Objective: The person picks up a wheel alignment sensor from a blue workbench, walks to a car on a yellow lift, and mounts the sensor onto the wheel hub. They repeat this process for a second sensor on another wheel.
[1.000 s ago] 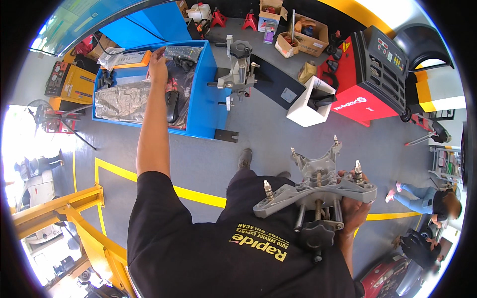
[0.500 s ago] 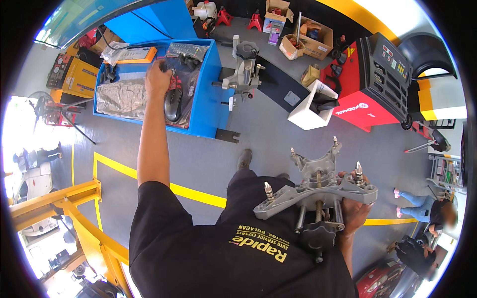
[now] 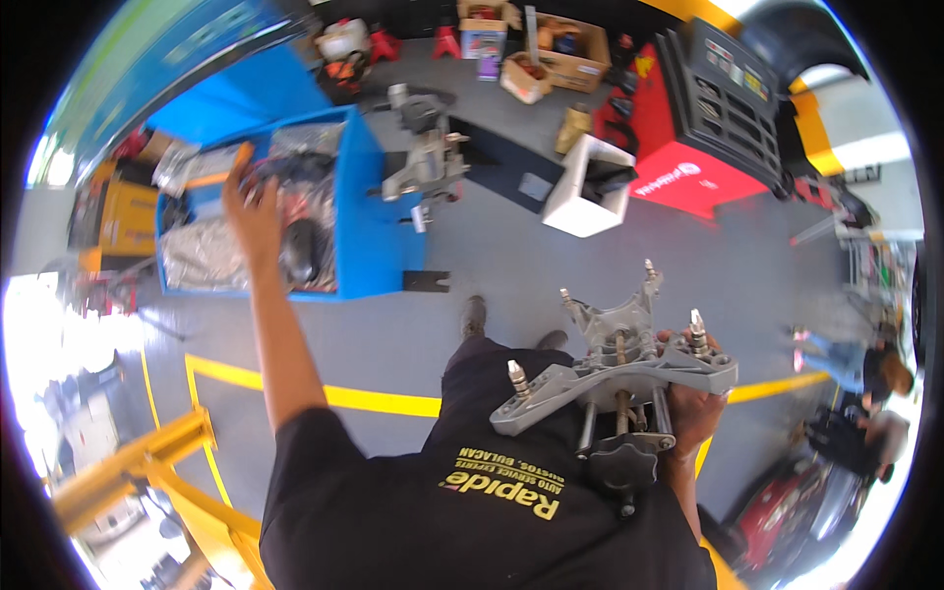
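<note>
In my right hand (image 3: 696, 413) is a grey metal wheel clamp (image 3: 560, 393), gripped at its right side in front of my body. Metal pins stand up from its arms, and a dark knob (image 3: 623, 464) hangs at its near end. My left hand (image 3: 254, 211) reaches over the open top of a blue cabinet (image 3: 356, 221), thumb and fingers apart. Its fingertips are by the end of a flat orange item (image 3: 208, 180). Close to that hand lie a black computer mouse (image 3: 299, 251), plastic-wrapped items (image 3: 205, 258) and dark cables. Blur hides whether the fingertips touch anything.
A second grey wheel clamp (image 3: 425, 162) hangs at the cabinet's right side. Beyond it stand a white bin (image 3: 587, 202), a red wheel machine (image 3: 678, 147) and cardboard boxes (image 3: 575, 69). A yellow frame (image 3: 128, 472) rises at left. Two people and a red car (image 3: 777, 516) appear at right.
The view has shifted, so the cabinet sits farther left. My left hand has moved off the dark cables, slightly left toward the orange item. My right hand still holds the wheel clamp.
</note>
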The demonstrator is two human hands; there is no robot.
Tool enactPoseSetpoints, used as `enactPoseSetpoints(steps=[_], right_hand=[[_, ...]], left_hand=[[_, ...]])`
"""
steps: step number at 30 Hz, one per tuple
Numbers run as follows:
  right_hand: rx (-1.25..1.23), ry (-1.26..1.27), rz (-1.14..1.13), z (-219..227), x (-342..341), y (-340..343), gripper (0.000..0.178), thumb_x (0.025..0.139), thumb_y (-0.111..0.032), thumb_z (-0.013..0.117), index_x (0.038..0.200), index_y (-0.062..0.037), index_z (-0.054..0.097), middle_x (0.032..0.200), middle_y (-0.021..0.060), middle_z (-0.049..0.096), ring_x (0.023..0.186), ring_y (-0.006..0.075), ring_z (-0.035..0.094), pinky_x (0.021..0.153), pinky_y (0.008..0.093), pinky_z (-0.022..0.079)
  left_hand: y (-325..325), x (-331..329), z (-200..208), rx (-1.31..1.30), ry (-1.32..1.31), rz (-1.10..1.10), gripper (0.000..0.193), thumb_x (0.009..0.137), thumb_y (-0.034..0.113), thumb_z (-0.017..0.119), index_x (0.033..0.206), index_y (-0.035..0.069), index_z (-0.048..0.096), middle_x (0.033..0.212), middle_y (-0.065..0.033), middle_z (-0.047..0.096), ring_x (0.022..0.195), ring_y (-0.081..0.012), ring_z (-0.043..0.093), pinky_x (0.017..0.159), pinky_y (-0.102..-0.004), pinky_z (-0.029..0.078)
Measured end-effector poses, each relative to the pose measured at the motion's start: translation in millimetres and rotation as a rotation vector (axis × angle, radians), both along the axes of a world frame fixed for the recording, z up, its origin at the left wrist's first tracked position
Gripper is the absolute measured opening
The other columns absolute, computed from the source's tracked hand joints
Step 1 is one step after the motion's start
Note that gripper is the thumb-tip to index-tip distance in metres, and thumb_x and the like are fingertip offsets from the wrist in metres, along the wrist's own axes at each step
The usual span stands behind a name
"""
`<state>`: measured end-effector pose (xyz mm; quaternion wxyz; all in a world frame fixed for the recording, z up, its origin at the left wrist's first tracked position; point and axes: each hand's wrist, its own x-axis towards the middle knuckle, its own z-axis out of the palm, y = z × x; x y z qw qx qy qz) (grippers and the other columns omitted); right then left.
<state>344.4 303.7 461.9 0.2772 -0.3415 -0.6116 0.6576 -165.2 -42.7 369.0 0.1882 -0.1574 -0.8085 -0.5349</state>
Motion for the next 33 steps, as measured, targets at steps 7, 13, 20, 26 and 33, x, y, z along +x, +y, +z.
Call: enactPoseSetpoints(steps=[7,13,20,26,33], right_hand=[[-0.079,0.191,-0.199,-16.9,7.1,3.2,0.085,0.096,-0.066,0.052,0.142,0.0054,0.046,0.129,0.0231,0.059,0.115,0.0307,0.060,0.101,0.0454,0.049],[-0.055,0.271,-0.308,-32.7,70.0,54.9,0.087,0.096,-0.069,0.051,0.144,0.0037,0.045,0.129,0.0197,0.059,0.120,0.0275,0.057,0.106,0.0438,0.045],[0.197,0.195,-0.491,-13.2,183.5,122.2,0.085,0.095,-0.066,0.044,0.137,0.0070,0.055,0.136,0.0174,0.046,0.126,0.0279,0.050,0.107,0.0408,0.040],[0.323,0.231,-0.712,-8.6,267.4,188.7,0.080,0.096,-0.062,0.044,0.138,0.0056,0.055,0.136,0.0174,0.045,0.124,0.0280,0.051,0.106,0.0404,0.040],[0.294,0.228,-0.988,7.4,389.4,329.6,0.079,0.104,-0.069,0.035,0.146,-0.0046,0.052,0.119,0.0070,0.056,0.109,0.0167,0.052,0.096,0.0335,0.044]], left_hand=[[82.0,128.3,-20.8,-0.097,-0.428,-0.456,0.050,0.088,-0.006,0.065,0.136,0.002,0.055,0.122,-0.0081,0.067,0.116,-0.0199,0.063,0.097,-0.0338,0.052],[250.3,306.3,-14.2,-0.406,-0.652,-1.640,0.072,0.087,0.004,0.071,0.154,0.012,0.045,0.159,-0.0134,0.045,0.147,-0.0295,0.043,0.121,-0.0450,0.034],[430.4,442.0,-18.0,-0.393,-0.635,-2.016,0.089,0.082,0.011,0.084,0.158,0.014,0.039,0.155,-0.0123,0.051,0.143,-0.0313,0.048,0.119,-0.0461,0.039],[538.5,535.9,-26.5,-0.202,-0.821,-2.176,0.105,0.079,0.018,0.091,0.161,0.012,0.025,0.156,-0.0176,0.048,0.144,-0.0337,0.047,0.120,-0.0491,0.038],[724.9,690.6,-28.0,0.055,-1.201,-2.370,0.094,0.088,0.018,0.084,0.158,0.009,0.023,0.159,-0.0198,0.044,0.146,-0.0331,0.045,0.120,-0.0465,0.039]])
